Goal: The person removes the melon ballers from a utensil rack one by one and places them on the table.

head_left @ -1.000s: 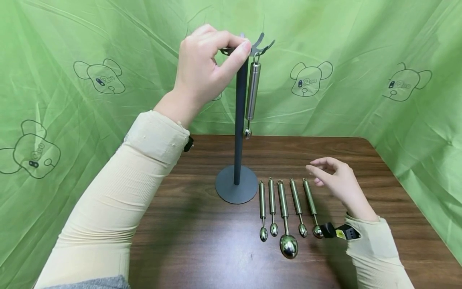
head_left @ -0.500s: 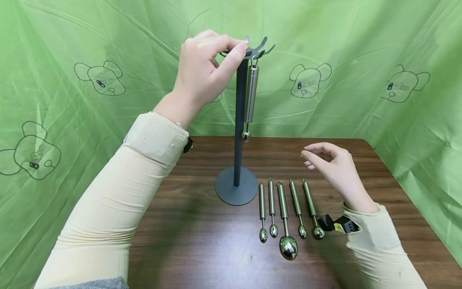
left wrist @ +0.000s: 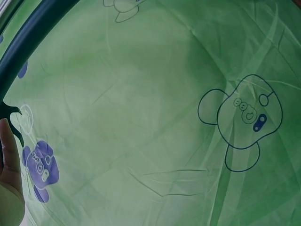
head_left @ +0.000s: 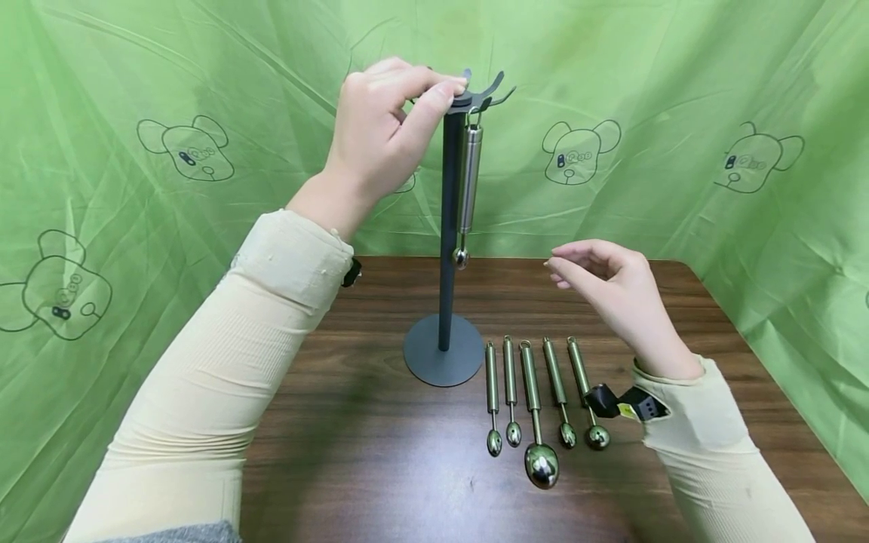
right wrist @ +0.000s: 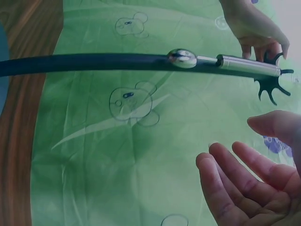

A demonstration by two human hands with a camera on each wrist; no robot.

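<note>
In the head view my left hand (head_left: 383, 128) pinches the hooked top (head_left: 475, 102) of a dark grey hanging stand (head_left: 448, 302) between thumb and fingers. From one hook, by its end loop, hangs a steel melon baller (head_left: 471, 181), scoop down alongside the pole. My right hand (head_left: 604, 290) hovers right of the stand, fingers loosely bent and thumb apart. The right wrist view shows nothing in that palm (right wrist: 254, 188), with the hanging baller beyond it. At the edge of the left wrist view, part of my left hand (left wrist: 9, 179) meets a hook.
Several more steel scoops lie in a row on the wooden table (head_left: 380, 452), handles pointing away. Among them is one larger oval scoop (head_left: 541, 464). The stand's round base (head_left: 434, 369) is just left of the row. Green printed cloth (head_left: 271, 75) encloses the table's back and sides.
My right hand has risen and moved left, away from the scoops. The stand's hooked top has turned slightly under my left hand, bringing the hanging baller closer to the pole in view.
</note>
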